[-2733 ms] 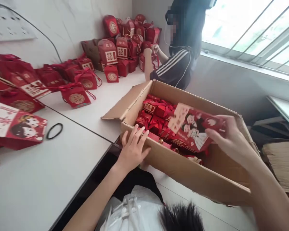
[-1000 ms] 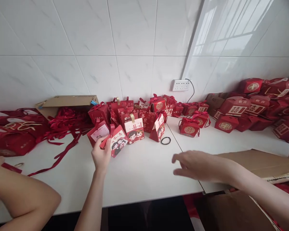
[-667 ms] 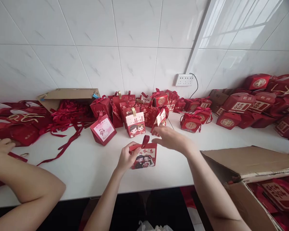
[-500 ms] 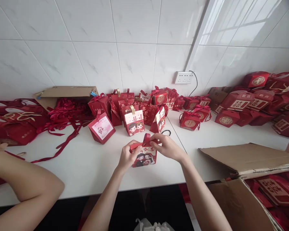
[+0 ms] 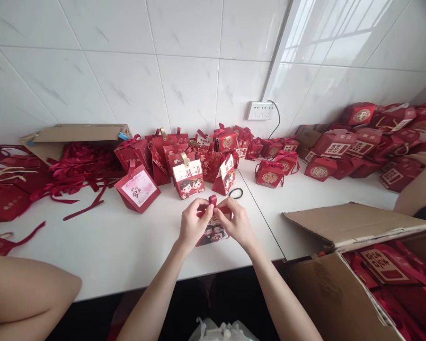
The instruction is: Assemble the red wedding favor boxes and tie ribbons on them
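A small red gift box (image 5: 213, 232) with a cartoon couple on its front stands on the white table (image 5: 128, 246) near the front edge. My left hand (image 5: 192, 224) and my right hand (image 5: 235, 221) are both closed on its top, fingers pinching the red flaps and ribbon together. Just behind it stand similar red boxes (image 5: 188, 178), one lying tilted with a pink panel (image 5: 137, 187). A black hair band (image 5: 236, 193) lies on the table beyond my right hand.
An open cardboard carton (image 5: 344, 279) holding red boxes stands at the lower right. Heaps of red boxes (image 5: 358, 142) line the wall. Red ribbons (image 5: 81, 166) and a flat carton (image 5: 74, 135) lie at the left. Another person's arm (image 5: 24, 293) rests at the lower left; a second person's arm (image 5: 417, 187) shows at the right.
I turned from the carton to the table. My left hand brought a red couple box to the front, and my right hand joined it on the top flaps.
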### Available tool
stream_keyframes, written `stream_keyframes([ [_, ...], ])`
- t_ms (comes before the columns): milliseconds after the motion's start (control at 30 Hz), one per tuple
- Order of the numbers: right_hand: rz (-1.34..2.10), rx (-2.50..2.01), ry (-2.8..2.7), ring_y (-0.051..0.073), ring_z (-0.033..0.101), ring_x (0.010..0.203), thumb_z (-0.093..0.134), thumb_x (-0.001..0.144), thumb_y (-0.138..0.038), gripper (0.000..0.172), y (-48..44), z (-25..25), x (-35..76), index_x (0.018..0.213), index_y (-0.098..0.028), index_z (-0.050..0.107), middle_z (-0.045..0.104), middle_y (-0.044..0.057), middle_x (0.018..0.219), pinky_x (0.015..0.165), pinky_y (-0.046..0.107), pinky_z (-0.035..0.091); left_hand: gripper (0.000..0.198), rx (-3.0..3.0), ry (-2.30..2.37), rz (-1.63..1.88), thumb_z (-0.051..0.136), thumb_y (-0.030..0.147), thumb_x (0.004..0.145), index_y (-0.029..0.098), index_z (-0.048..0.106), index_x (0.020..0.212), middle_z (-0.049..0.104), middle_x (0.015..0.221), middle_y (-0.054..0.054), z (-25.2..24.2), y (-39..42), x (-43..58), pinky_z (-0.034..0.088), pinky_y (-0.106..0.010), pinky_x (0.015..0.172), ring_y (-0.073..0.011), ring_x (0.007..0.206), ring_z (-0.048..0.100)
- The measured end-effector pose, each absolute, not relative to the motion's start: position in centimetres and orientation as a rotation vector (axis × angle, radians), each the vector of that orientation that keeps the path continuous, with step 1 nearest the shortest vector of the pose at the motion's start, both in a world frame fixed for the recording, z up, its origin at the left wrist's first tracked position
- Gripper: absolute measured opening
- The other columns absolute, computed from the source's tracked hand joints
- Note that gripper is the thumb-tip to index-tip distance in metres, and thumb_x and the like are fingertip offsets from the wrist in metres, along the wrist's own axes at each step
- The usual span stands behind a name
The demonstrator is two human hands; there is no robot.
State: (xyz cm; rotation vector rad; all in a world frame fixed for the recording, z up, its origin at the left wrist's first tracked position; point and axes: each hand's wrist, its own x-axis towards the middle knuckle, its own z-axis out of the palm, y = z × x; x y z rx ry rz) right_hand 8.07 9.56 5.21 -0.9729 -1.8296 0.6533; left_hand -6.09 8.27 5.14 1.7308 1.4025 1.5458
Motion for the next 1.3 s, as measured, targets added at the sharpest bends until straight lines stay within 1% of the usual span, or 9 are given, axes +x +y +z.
stream_keyframes([
  [200, 0.652, -0.954, -1.803, 0.014, 0.051, 0.068, 0.051, 0.084, -0.025, 0.012, 9.8, 4.7, 7.9, 0.073, -0.02, 0.051, 0.053, 0.001, 0.073, 0.064, 0.027, 0.043, 0.015, 1.693, 1.397, 1.631, 0.056, 0.032, 0.081, 0.018, 0.058, 0.075, 0.066, 0.072, -0.001, 3.9, 8.6, -5.8, 0.052, -0.021, 0.06, -0.0121, 0.064, 0.063],
  [333, 0.611, -0.882, -1.824, 0.015, 0.051, 0.07, 0.05, 0.085, -0.024, 0.01, 10.1, 4.2, 8.1, 0.076, -0.02, 0.053, 0.054, 0.001, 0.074, 0.065, 0.028, 0.043, 0.017, 1.737, 1.316, 1.681, 0.055, 0.031, 0.082, 0.018, 0.055, 0.093, 0.065, 0.07, 0.0, 3.7, 9.0, -6.0, 0.053, -0.022, 0.061, -0.0121, 0.065, 0.063],
  [433, 0.564, -0.836, -1.826, 0.015, 0.052, 0.073, 0.05, 0.087, -0.023, 0.007, 10.2, 3.7, 8.3, 0.083, -0.021, 0.055, 0.055, 0.002, 0.078, 0.067, 0.029, 0.043, 0.01, 1.862, 1.21, 1.703, 0.053, 0.027, 0.084, 0.018, 0.056, 0.087, 0.063, 0.072, -0.001, 3.8, 9.1, -6.3, 0.052, -0.022, 0.063, -0.0118, 0.067, 0.062],
  [500, 0.548, -0.823, -1.819, 0.015, 0.052, 0.075, 0.049, 0.088, -0.022, 0.007, 10.2, 3.4, 8.3, 0.087, -0.021, 0.056, 0.055, 0.002, 0.079, 0.068, 0.029, 0.043, 0.01, 1.929, 1.176, 1.653, 0.052, 0.024, 0.084, 0.018, 0.06, 0.082, 0.064, 0.076, -0.002, 4.2, 9.0, -6.7, 0.052, -0.023, 0.067, -0.0128, 0.072, 0.062],
  [633, 0.564, -0.809, -1.804, 0.015, 0.052, 0.074, 0.05, 0.088, -0.022, 0.007, 10.1, 3.1, 8.4, 0.087, -0.021, 0.057, 0.055, 0.002, 0.079, 0.067, 0.029, 0.043, 0.017, 2.041, 1.106, 1.548, 0.054, 0.018, 0.081, 0.018, 0.063, 0.095, 0.066, 0.088, -0.005, 4.9, 8.6, -7.3, 0.052, -0.026, 0.074, -0.0152, 0.083, 0.063],
  [733, 0.582, -0.798, -1.82, 0.015, 0.053, 0.074, 0.049, 0.088, -0.022, 0.008, 10.1, 3.3, 8.5, 0.084, -0.021, 0.057, 0.056, 0.002, 0.078, 0.067, 0.03, 0.044, 0.021, 2.064, 1.11, 1.497, 0.054, 0.017, 0.08, 0.017, 0.063, 0.1, 0.066, 0.092, -0.006, 5.0, 8.4, -7.5, 0.053, -0.028, 0.077, -0.0164, 0.086, 0.063],
  [900, 0.627, -0.76, -1.835, 0.016, 0.053, 0.074, 0.051, 0.086, -0.022, 0.006, 10.3, 3.7, 8.7, 0.085, -0.021, 0.058, 0.057, 0.002, 0.077, 0.066, 0.03, 0.044, 0.022, 2.047, 1.132, 1.475, 0.052, 0.021, 0.082, 0.017, 0.064, 0.101, 0.065, 0.092, -0.007, 4.7, 8.6, -7.7, 0.054, -0.031, 0.077, -0.0182, 0.086, 0.062],
  [1067, 0.682, -0.785, -1.804, 0.016, 0.053, 0.074, 0.051, 0.087, -0.025, 0.009, 10.3, 3.6, 8.5, 0.082, -0.021, 0.058, 0.056, 0.002, 0.076, 0.066, 0.03, 0.044, 0.019, 1.957, 1.161, 1.547, 0.054, 0.023, 0.08, 0.018, 0.062, 0.097, 0.063, 0.082, -0.004, 4.0, 8.7, -7.4, 0.053, -0.028, 0.071, -0.0157, 0.077, 0.061],
  [1300, 0.719, -0.86, -1.88, 0.016, 0.052, 0.075, 0.048, 0.088, -0.026, 0.011, 10.4, 4.1, 8.7, 0.082, -0.021, 0.055, 0.052, 0.002, 0.078, 0.066, 0.028, 0.042, 0.024, 1.801, 1.2, 1.553, 0.056, 0.026, 0.078, 0.017, 0.059, 0.1, 0.065, 0.081, -0.004, 3.3, 8.8, -7.1, 0.054, -0.028, 0.069, -0.0158, 0.073, 0.063],
])
